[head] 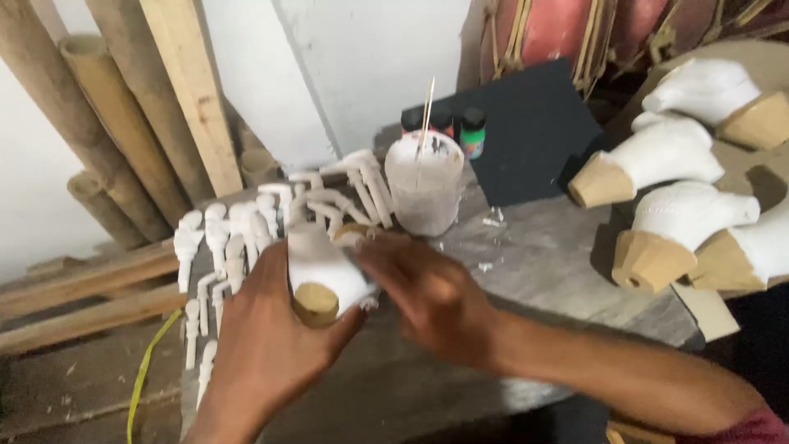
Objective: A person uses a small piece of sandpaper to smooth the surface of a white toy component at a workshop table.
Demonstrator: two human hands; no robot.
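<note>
A: Count, right of frame?
B: Four large white-coated wooden pieces [670, 152] with bare tan ends. Three small paint bottles [472, 131] upper centre; one white-smeared tub [423, 193] holding one thin stick [426, 107].
A: Item in hand?
B: One carved wooden piece [320, 275], lower centre, white-coated, round bare-wood end facing down. Left hand [263, 349] fingers clamped around it; right hand [423, 296] fingers together, pressed on its top.
A: Small parts?
B: Many white turned wooden pegs [222, 247], left-centre; blurred, uncounted.

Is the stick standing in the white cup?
Yes, the thin stick stands up out of the white cup on the grey table, behind the left hand holding a white-painted wooden piece.
</note>
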